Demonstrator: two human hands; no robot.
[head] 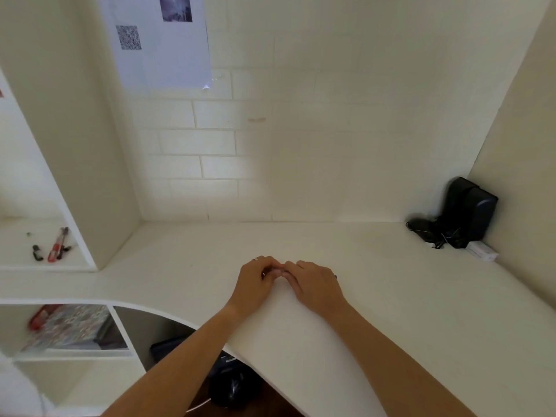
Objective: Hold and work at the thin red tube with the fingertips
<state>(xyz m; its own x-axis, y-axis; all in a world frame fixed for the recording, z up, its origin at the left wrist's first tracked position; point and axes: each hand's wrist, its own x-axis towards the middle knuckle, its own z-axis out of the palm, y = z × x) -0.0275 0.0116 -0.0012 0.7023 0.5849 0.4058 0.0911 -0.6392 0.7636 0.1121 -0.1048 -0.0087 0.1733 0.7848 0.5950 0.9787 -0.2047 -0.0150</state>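
My two hands meet on the white desk (391,296), near its middle. Both have curled fingers, and their fingertips touch each other. My left hand (251,284) wears a ring, and whatever lies under its fingers is hidden. My right hand (316,285) covers a thin dark object (335,277), of which only a small tip pokes out at the hand's right edge. Both forearms reach in from the lower edge of the view.
A black device with tangled cables (460,215) and a small white box (481,251) sit in the desk's back right corner. On the left shelf (18,263) lie red pens (57,245). Lower cubbies hold a patterned box (72,326). A dark bag (231,383) sits under the desk.
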